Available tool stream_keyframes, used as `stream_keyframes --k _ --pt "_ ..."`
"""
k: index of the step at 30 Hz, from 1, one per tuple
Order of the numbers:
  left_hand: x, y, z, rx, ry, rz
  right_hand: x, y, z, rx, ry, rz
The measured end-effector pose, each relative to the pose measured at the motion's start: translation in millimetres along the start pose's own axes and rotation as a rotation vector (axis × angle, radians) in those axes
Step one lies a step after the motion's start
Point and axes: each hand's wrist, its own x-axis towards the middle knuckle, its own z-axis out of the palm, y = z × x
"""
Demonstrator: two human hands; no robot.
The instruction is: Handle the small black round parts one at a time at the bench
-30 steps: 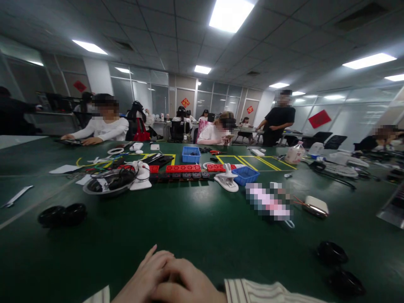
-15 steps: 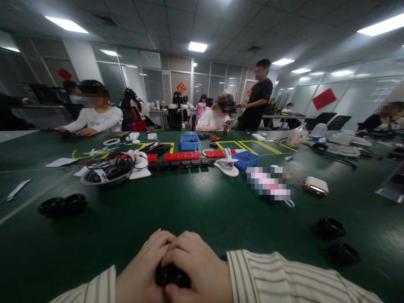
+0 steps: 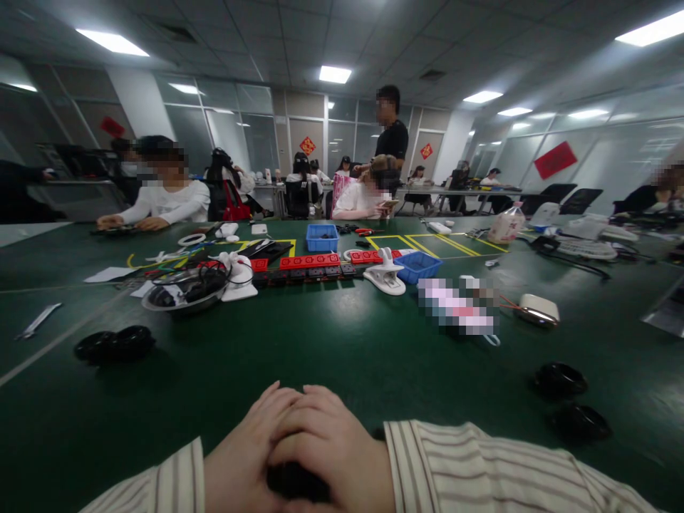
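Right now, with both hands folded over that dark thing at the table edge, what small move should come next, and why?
Probably lift the right hand off the left hand. Together they cover the dark object almost fully, so only a sliver shows and its kind cannot be told. Similar black round parts lie apart on the green table.

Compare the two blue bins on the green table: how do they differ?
The far blue bin sits square to the camera, behind the red strip; the near blue bin is turned at an angle, beside the white clamp. The far one looks taller-walled, the near one shallower. Both are open-topped blue plastic, well beyond the hands.
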Motion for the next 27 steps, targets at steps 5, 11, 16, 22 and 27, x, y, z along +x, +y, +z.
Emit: stream_keyframes --k 5,11,16,22,27 --pt "4 5 -3.8 -0.009 0.005 -0.045 2 -6 -1 -0.042 0.052 0.243" --pt "11 4 -10.9 -0.079 -0.090 -0.017 4 0 1 -0.031 -0.048 0.163" --pt "19 2 -14.2 -0.055 -0.181 -0.009 0 8 5 0.023 -0.115 -0.161" --pt "19 0 -12.1 -0.055 -0.175 0.056 1 3 1 -0.014 -0.008 -0.173" --pt "12 -6 -7.8 -0.100 -0.098 0.064 4 -9 -8 -0.067 0.153 0.056"
